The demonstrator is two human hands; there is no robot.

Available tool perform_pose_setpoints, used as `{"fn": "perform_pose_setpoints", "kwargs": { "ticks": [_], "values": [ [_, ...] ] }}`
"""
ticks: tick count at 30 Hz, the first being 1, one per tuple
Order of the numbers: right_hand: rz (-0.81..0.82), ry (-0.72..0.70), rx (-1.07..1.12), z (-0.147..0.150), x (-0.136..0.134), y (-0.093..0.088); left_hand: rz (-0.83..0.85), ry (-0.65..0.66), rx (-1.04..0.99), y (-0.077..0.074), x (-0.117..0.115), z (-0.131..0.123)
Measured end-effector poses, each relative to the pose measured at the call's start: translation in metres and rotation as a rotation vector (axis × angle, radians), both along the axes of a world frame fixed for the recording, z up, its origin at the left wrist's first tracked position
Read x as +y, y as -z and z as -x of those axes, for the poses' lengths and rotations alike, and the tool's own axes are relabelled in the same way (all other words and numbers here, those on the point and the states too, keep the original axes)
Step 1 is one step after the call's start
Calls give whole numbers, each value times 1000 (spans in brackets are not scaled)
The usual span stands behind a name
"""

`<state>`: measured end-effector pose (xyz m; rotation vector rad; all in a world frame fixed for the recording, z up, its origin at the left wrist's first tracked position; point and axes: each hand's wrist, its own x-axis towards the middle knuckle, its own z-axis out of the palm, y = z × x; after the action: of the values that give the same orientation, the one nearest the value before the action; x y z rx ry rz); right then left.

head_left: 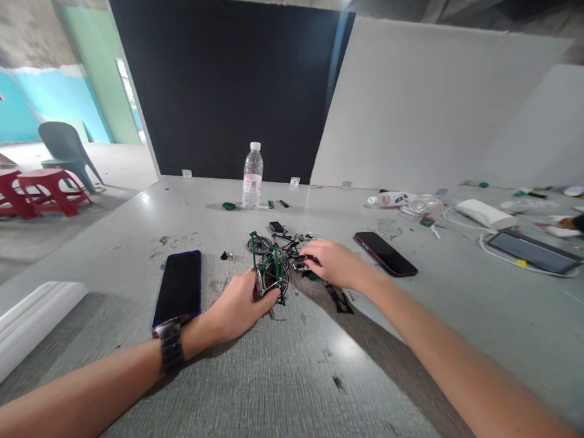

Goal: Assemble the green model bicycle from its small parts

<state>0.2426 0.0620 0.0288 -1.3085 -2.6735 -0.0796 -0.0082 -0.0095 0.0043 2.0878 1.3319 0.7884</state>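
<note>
A small green model bicycle (276, 266) with black wheels is tilted on the grey table, its lower end gripped by my left hand (242, 305), thumb at the wheel. My right hand (329, 261) is among the small loose parts just right of the bicycle, fingers bent together. Whatever lies between those fingertips is too small and partly hidden to name. Dark and silvery bits (302, 239) are scattered behind and beside the bicycle. A flat black frame-like piece (341, 299) rests below my right hand. Two tiny dark and silver parts (224, 255) lie left of the bicycle.
A phone (179, 285) lies left of my hands and another phone (385, 253) to the right. Behind stands a clear water bottle (253, 179). At far left is a white long piece (32, 321); at right, a white device (485, 214) with cable and a dark panel (535, 252).
</note>
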Motion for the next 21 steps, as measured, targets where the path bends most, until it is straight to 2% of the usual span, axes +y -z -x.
{"fn": "perform_pose_setpoints", "kwargs": {
  "ticks": [11,16,21],
  "values": [
    [26,-31,3,-2,4,3,-22,3,9,-1,0,0],
    [44,15,28,-3,3,-7,-9,4,18,-2,0,0],
    [14,143,55,-31,12,-20,-2,-5,25,0,1,1]
  ]
}}
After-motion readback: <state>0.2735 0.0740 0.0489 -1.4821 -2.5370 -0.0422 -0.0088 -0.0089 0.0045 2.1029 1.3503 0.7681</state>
